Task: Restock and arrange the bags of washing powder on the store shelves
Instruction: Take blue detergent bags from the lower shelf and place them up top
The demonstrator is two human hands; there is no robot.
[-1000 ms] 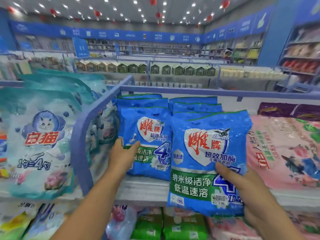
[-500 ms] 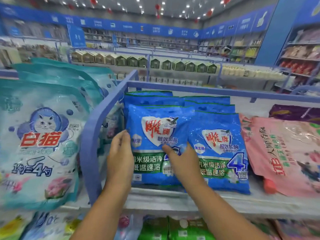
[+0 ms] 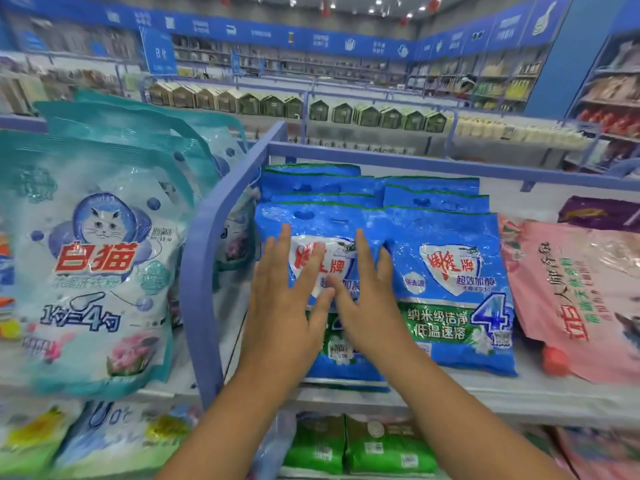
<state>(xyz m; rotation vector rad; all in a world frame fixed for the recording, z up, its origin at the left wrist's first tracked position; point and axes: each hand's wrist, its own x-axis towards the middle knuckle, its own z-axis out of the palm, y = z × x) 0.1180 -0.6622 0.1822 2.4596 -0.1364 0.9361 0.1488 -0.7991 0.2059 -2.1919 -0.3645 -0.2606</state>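
Both hands lie flat, fingers straight and spread, on the front blue bag of washing powder (image 3: 341, 355) in the left stack on the shelf (image 3: 519, 400): the left hand (image 3: 287, 306) covers its left half, the right hand (image 3: 367, 303) its right half, thumbs nearly meeting, neither grip curled round anything. Between the fingers the bag's white shield shows red characters ending in 牌. Touching it on the right, the second blue bag (image 3: 450, 292) reads 超效加酶, 纳米级洁净, 低温速溶 and a large 4, with a small price sticker low at its right. More blue bags stand behind both. A blue rail (image 3: 201, 271) divides them from the teal cat bag (image 3: 93, 268) marked 白猫 and 1勺=4勺. A pink bag (image 3: 575, 299) leans at the right; its writing is too tilted to read surely.
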